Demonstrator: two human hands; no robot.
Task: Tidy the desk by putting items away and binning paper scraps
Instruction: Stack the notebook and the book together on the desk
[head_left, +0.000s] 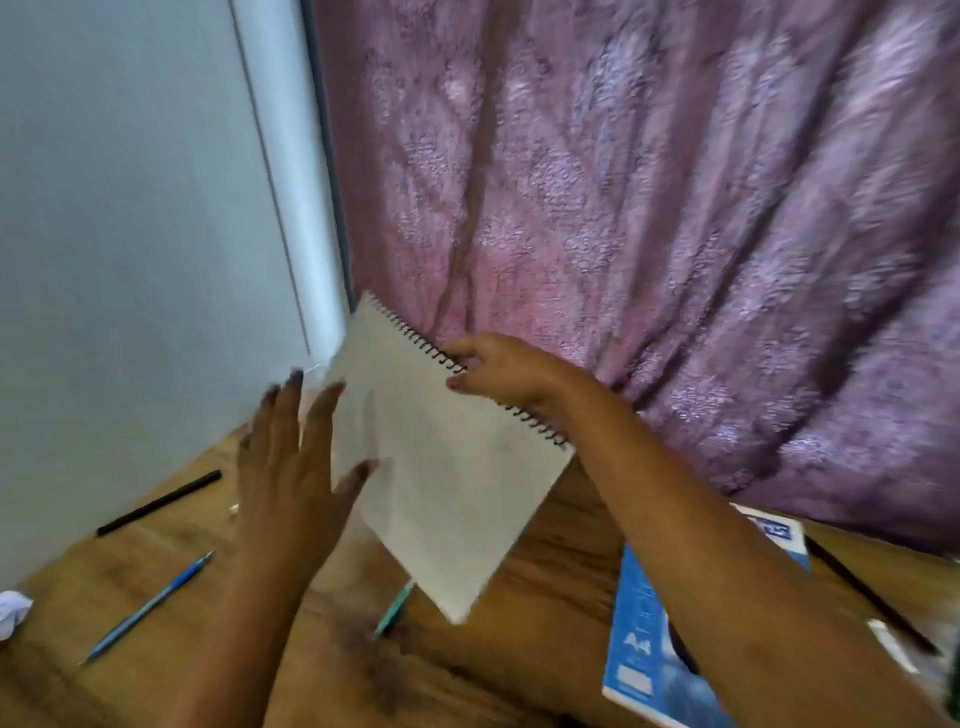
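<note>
A white spiral-bound notebook (441, 467) hangs tilted above the wooden desk (545, 551), its black coil along the upper right edge. My right hand (504, 371) is shut on the coil edge. My left hand (291, 467) is spread open at the notebook's left edge, fingers apart, touching or just beside the page. A crumpled white paper scrap (13, 613) lies at the desk's far left. A blue pen (150, 605) and a black pen (158, 503) lie on the left part of the desk. A teal pen (395, 608) pokes out below the notebook.
A blue A4 paper pad (644, 644) lies at the right under my right forearm, with a black pencil (872, 597) and a small white item (891, 644) beyond it. A grey wall (130, 234) stands left, a purple curtain (675, 208) behind the desk.
</note>
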